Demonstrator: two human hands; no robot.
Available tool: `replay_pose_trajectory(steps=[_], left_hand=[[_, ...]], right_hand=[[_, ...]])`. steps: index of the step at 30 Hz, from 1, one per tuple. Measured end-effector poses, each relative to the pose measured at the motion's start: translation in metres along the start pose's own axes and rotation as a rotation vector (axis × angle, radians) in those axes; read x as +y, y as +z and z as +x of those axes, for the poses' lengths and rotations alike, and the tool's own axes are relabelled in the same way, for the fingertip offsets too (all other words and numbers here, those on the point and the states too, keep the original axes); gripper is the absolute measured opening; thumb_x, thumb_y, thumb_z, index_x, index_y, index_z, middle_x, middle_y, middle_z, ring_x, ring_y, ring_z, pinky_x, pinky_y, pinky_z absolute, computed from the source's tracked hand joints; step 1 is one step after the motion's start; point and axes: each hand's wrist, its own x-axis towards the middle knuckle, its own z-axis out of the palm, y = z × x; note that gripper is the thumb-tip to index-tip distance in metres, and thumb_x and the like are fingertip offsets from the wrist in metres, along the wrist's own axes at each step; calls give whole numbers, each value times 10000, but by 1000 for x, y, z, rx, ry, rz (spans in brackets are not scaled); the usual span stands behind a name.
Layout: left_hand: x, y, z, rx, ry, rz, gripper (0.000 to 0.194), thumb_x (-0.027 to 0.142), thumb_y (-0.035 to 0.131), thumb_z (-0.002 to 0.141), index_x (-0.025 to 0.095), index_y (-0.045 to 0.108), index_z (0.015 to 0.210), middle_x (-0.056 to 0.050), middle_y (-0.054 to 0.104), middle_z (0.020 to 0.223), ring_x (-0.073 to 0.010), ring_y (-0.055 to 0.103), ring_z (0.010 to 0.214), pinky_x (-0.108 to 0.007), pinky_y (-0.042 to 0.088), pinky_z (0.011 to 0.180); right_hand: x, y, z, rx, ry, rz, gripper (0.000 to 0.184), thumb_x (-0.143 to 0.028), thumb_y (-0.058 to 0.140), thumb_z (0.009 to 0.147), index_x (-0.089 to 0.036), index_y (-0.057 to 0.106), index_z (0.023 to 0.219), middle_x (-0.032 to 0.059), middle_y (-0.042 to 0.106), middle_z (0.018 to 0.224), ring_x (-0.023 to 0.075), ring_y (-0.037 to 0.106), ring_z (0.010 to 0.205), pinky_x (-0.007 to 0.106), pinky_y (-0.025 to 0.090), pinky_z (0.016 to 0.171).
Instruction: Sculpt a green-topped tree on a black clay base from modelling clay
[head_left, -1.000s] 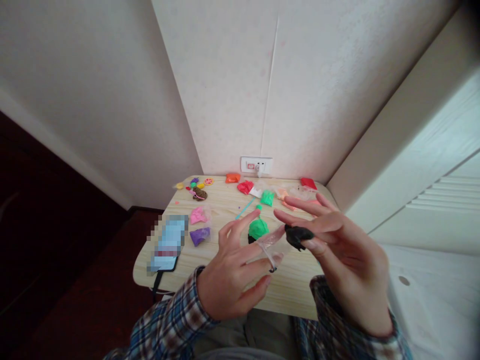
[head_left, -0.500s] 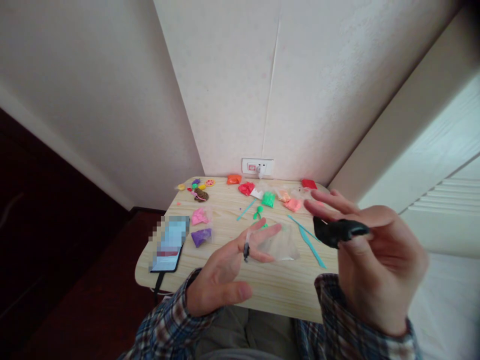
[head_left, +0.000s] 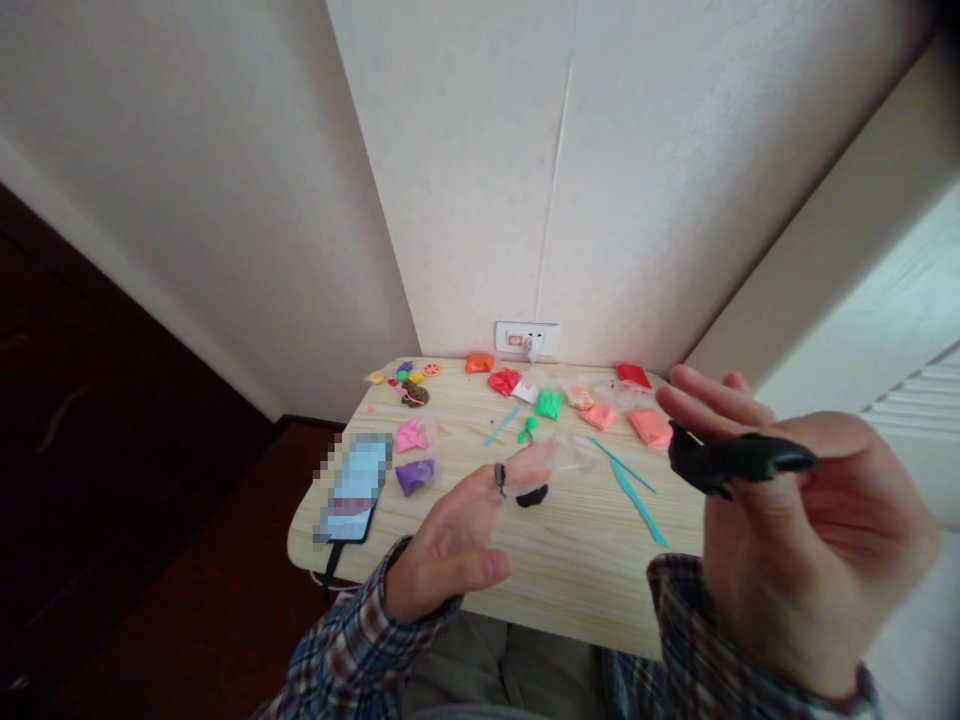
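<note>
My right hand [head_left: 817, 540] pinches a lump of black clay [head_left: 739, 460] between thumb and fingers, raised over the table's right side. The lump is stretched into an uneven, elongated shape. Over the middle of the table, my left hand [head_left: 465, 520] has its fingers stretched out and its thumb apart. A clear plastic bag [head_left: 574, 455] lies at its fingertips; whether they touch it I cannot tell. Just below those fingers a smaller black piece [head_left: 532, 495] rests on the tabletop. Beyond them is a small green clay shape [head_left: 528, 430].
On the wooden table [head_left: 570, 590], a phone [head_left: 360, 490] with a cable lies left, near pink [head_left: 412, 435] and purple clay packets [head_left: 415, 476]. Turquoise tools [head_left: 637, 500] lie right. Red, green and orange packets [head_left: 480, 363] line the back, below a wall socket [head_left: 526, 338].
The clear bag has shifted away from me and looks bunched up, and the small black piece on the table now shows. My right hand still holds the black clay, appearing farther right.
</note>
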Motion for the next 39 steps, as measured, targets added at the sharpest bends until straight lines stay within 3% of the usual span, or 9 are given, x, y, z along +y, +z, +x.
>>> replay_pose_trajectory(steps=[7,11,14,20,24,28,32,35,39], left_hand=[[-4,13,3,23,16,142,713,465,588,807,212,327,1421,-117,326,1491,-321,273,1378,-533,241,1114],[-3,15,-1,160,5,541,619,302,544,869,256,300,1435,-83,326,1495,-265,269,1387,-480,196,1150],[0,14,2,237,20,623,498,244,514,886,223,420,1375,-87,433,1431,-245,349,1347,-432,240,1142],[8,12,8,266,-10,429,235,277,500,903,181,706,960,-58,699,1074,-220,609,1061,-353,441,968],[14,8,6,197,-99,365,282,297,453,927,162,697,884,-59,725,975,-205,651,952,-312,481,863],[13,7,6,197,-142,218,230,331,505,908,152,598,797,-55,736,777,-172,681,740,-257,479,683],[4,9,7,188,-138,-27,228,369,551,882,178,446,815,-27,722,661,-146,669,592,-229,451,594],[-3,7,6,138,-151,-106,245,371,550,884,180,412,816,-30,719,643,-133,651,537,-211,432,546],[-13,7,5,86,-153,-205,226,348,540,896,178,413,817,-7,713,617,-91,606,459,-167,394,479]], right_hand=[[5,25,-6,-171,-192,-94,119,-175,584,851,-269,601,922,-36,720,1058,223,562,1178,508,143,1147],[5,21,-9,136,11,125,70,-207,543,874,-253,592,896,15,723,1026,258,606,1110,535,332,1051],[12,9,-12,108,207,209,58,-253,566,865,-236,600,909,40,717,1026,249,652,1017,432,484,901],[33,-12,-13,21,313,67,208,-323,552,869,-248,562,1062,31,702,916,189,669,870,288,519,700],[61,-24,-28,-122,246,-273,278,-371,517,869,-224,548,1103,68,665,974,216,643,862,338,495,710],[106,-25,-66,-442,130,-665,264,-335,452,894,-188,543,1094,94,640,965,258,614,885,400,445,729],[134,-13,-98,-524,96,-860,288,-258,394,919,-188,506,1174,133,608,1115,266,578,1021,457,374,851],[129,-10,-97,-526,94,-862,324,-286,440,904,-199,494,1212,146,576,1206,286,552,1075,497,340,893],[86,-17,-68,-368,118,-564,277,-347,489,897,-253,539,1153,98,594,1216,276,532,1133,491,332,954]])
